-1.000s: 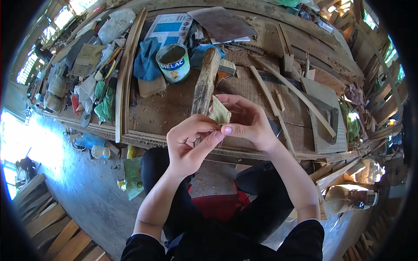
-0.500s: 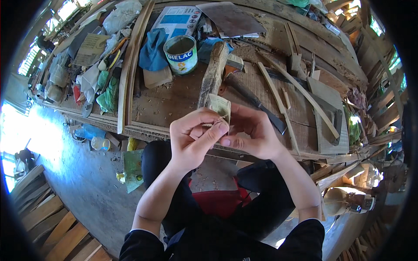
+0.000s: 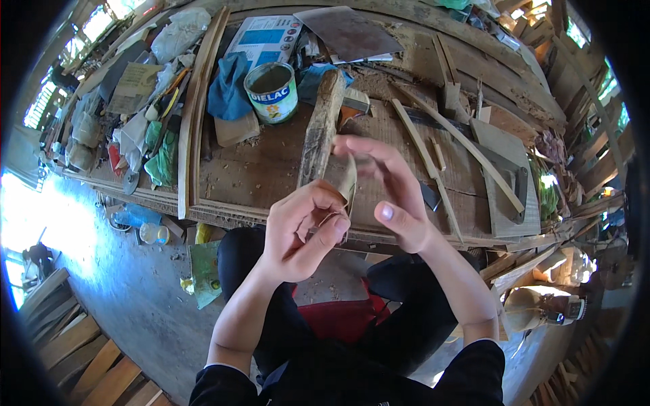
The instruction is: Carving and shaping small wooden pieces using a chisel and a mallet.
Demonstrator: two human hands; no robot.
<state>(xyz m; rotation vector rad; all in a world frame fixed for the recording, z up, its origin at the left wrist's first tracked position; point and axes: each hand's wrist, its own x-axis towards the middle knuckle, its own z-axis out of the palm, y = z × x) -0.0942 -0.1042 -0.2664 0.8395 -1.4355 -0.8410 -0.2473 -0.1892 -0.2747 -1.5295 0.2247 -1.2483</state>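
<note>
One small pale wood piece [image 3: 347, 184] pinched by curled left hand [image 3: 301, 230]; right hand [image 3: 393, 193] spread open beside it

Daylight floods the scene evenly, bright and warm across the worktop [image 3: 271, 169]. At the left rim the floor [image 3: 40, 203] burns out to white glare, and small overexposed patches show at the upper corners. The right hand [image 3: 389, 193] is smeared by motion blur, while the left hand [image 3: 301, 230] stays sharper. Fisheye distortion bends the planks [image 3: 193, 108] near the rim, and a black vignette rings the frame.
</note>
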